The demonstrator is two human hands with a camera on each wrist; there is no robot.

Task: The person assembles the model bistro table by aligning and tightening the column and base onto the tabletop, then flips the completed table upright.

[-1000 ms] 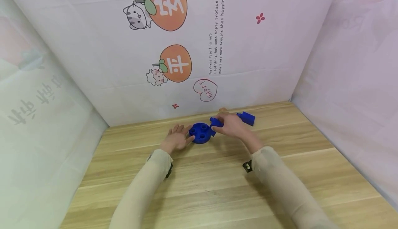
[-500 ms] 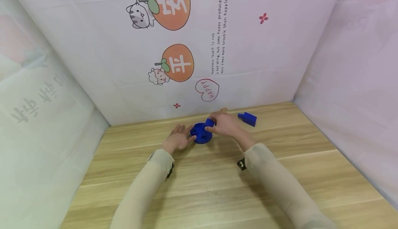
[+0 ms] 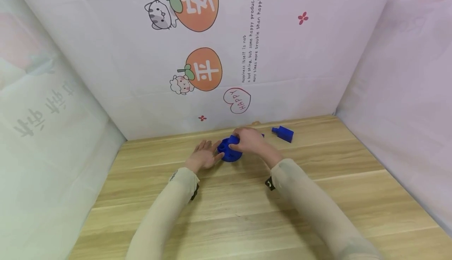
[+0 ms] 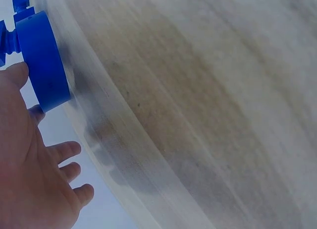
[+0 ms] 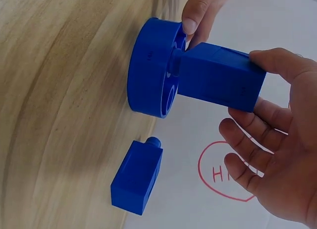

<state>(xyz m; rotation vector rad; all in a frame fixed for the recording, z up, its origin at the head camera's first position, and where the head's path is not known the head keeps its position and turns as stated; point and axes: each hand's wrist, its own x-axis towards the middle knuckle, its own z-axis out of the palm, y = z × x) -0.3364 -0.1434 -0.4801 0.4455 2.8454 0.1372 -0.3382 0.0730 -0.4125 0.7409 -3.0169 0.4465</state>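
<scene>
A round blue base (image 3: 233,158) with sockets in its upper face sits near the back of the table. My left hand (image 3: 203,157) is at its left side, thumb and forefinger touching the rim and the other fingers spread. My right hand (image 3: 248,140) pinches a blue rectangular block (image 5: 220,75) by its outer end. The block stands over the base, its short peg at one socket; how deep the peg sits is hidden. Another blue block (image 3: 284,133) with a peg lies to the right. A bit of blue (image 3: 263,135) shows behind my right hand.
The wooden table (image 3: 233,213) ends at a white printed cloth wall (image 3: 282,75) just behind the base. Cloth walls also stand at left and right. In the right wrist view a loose blue block (image 5: 136,177) lies near the base.
My right hand has moved left, bringing the block from beside the base to over it, with its peg at a socket. The left hand has stayed at the rim.
</scene>
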